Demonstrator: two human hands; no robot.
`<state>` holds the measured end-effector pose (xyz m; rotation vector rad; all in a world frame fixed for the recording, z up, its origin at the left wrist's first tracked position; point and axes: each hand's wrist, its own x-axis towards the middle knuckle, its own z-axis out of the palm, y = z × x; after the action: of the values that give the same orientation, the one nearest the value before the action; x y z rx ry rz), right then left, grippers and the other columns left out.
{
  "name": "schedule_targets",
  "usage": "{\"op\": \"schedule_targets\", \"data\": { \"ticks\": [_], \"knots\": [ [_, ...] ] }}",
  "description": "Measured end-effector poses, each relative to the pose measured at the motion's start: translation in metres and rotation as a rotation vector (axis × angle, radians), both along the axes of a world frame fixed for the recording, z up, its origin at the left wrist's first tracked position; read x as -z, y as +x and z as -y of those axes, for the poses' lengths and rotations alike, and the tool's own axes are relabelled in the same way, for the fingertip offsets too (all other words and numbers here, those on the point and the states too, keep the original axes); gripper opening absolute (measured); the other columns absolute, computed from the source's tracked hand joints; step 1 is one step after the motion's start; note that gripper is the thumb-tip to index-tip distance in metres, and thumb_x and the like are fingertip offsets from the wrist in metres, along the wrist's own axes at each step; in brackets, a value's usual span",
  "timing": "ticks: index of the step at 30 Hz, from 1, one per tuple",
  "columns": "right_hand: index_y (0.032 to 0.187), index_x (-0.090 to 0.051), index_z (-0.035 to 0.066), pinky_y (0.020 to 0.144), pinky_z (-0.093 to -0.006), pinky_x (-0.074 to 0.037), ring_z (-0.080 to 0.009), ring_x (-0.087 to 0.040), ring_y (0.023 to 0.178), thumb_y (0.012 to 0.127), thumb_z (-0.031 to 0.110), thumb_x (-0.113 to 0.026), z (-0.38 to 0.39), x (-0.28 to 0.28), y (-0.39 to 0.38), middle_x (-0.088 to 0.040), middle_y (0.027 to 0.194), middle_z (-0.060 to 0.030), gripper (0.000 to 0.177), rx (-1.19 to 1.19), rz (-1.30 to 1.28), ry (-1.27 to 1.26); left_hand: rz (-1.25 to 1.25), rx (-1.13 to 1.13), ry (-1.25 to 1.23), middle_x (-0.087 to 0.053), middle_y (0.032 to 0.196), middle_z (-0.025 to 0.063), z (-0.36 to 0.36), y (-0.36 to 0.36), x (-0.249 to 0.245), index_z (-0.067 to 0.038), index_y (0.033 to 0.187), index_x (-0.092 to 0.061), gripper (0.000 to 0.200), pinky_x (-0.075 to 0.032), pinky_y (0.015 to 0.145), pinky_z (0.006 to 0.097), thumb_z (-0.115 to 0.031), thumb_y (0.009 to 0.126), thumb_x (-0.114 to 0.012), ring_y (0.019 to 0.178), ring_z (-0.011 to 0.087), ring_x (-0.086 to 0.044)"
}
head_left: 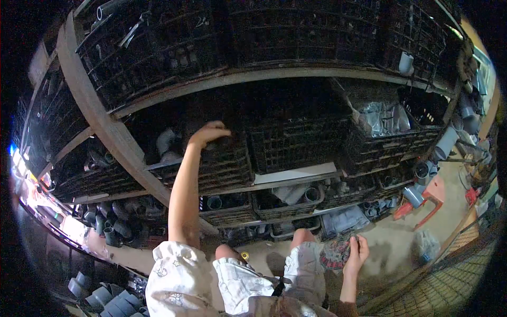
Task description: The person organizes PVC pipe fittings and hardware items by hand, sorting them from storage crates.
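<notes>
My left hand (211,133) reaches up to the middle shelf, over the front of a black plastic crate (222,169). Its fingers stretch to the right, slightly bent, with nothing visible in them; whether they touch the crate is too dark to tell. Left of that hand, a grey curved pipe fitting (166,141) lies in the shadow. Low at the right, beside my knee, my right hand (358,253) is closed on the edge of a dark red-and-grey patterned bundle (335,255), perhaps cloth or a filled net bag.
Wooden shelf beams (253,77) carry several black crates. Clear plastic bags (383,117) fill one crate at the right. A red plastic stool (430,198) stands on the floor at the right. Grey pipe fittings (113,304) lie at the lower left, near netting (454,285) opposite.
</notes>
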<state>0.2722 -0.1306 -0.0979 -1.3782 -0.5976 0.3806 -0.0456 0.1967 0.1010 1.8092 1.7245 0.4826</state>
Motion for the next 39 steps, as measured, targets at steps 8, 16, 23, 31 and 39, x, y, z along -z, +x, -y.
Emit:
{"op": "schedule_targets", "data": {
  "ticks": [8, 16, 23, 31, 39],
  "knots": [
    [0.086, -0.053, -0.001, 0.061, -0.0217, -0.039, -0.0078, -0.047, 0.068, 0.079, 0.006, -0.053, 0.001, -0.007, 0.005, -0.051, 0.077, -0.0008, 0.010, -0.075, -0.087, 0.085, 0.408, -0.149, 0.465, -0.054, 0.074, 0.0033, -0.007, -0.075, 0.021, -0.003, 0.085, -0.055, 0.032, -0.041, 0.057, 0.0257, -0.022, 0.065, -0.071, 0.064, 0.0115, -0.050],
    [0.087, -0.054, -0.001, 0.062, -0.0214, -0.039, -0.0068, -0.046, 0.069, 0.079, 0.007, -0.055, -0.007, -0.006, -0.025, -0.051, 0.077, 0.0004, 0.011, -0.199, -0.133, 0.085, -0.006, -0.278, 0.910, -0.054, 0.082, 0.0095, 0.031, -0.127, 0.003, -0.006, 0.084, -0.054, 0.025, -0.042, 0.069, 0.0340, -0.020, 0.068, -0.067, 0.078, 0.0214, -0.053],
    [0.089, -0.053, -0.001, 0.064, -0.0217, -0.040, -0.0062, -0.045, 0.069, 0.079, 0.008, -0.056, -0.008, -0.004, -0.027, -0.051, 0.079, 0.0001, 0.014, -0.204, -0.099, 0.054, -0.643, -0.187, 0.754, -0.048, 0.113, 0.0065, 0.030, -0.110, 0.010, -0.023, 0.104, -0.054, 0.037, -0.019, 0.092, 0.0594, -0.026, 0.069, -0.064, 0.113, 0.0266, -0.039],
    [0.088, -0.054, -0.001, 0.065, -0.0194, -0.036, -0.0059, -0.044, 0.071, 0.079, 0.009, -0.057, 0.003, -0.009, -0.023, -0.051, 0.079, 0.0008, 0.014, -0.141, -0.103, 0.034, -1.186, -0.186, 0.462, -0.040, 0.125, 0.0105, 0.013, -0.072, 0.003, -0.028, 0.109, -0.052, 0.034, -0.017, 0.094, 0.0537, -0.017, 0.078, -0.047, 0.116, 0.0282, -0.035],
    [0.088, -0.054, -0.002, 0.063, -0.0203, -0.037, -0.0056, -0.045, 0.070, 0.078, 0.009, -0.057, 0.005, -0.007, -0.011, -0.052, 0.079, 0.0004, 0.015, -0.113, -0.084, 0.021, -1.047, -0.416, 1.012, -0.049, 0.109, 0.0112, -0.008, -0.095, 0.021, -0.016, 0.103, -0.054, 0.033, -0.041, 0.073, 0.0453, -0.019, 0.071, -0.053, 0.096, 0.0308, -0.047]
  ]
}}
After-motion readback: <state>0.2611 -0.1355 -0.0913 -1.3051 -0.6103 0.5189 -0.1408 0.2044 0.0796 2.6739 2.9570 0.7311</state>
